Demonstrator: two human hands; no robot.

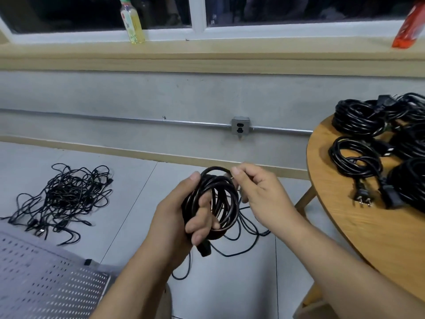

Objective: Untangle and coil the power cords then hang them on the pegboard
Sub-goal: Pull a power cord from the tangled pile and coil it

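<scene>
Left hand point(184, 210) has its fingers wrapped round the half-wound cord coil point(215, 199) so the loops don't spring apart, while right hand point(257, 192) pinches the top strand, probably feeding slack from the floor below onto it.

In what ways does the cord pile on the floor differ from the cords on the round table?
The floor pile is one loose tangle; the table cords are wound into separate coils. The floor pile spreads flat and thin; the table cords form thick rings. Both are black power cords.
</scene>
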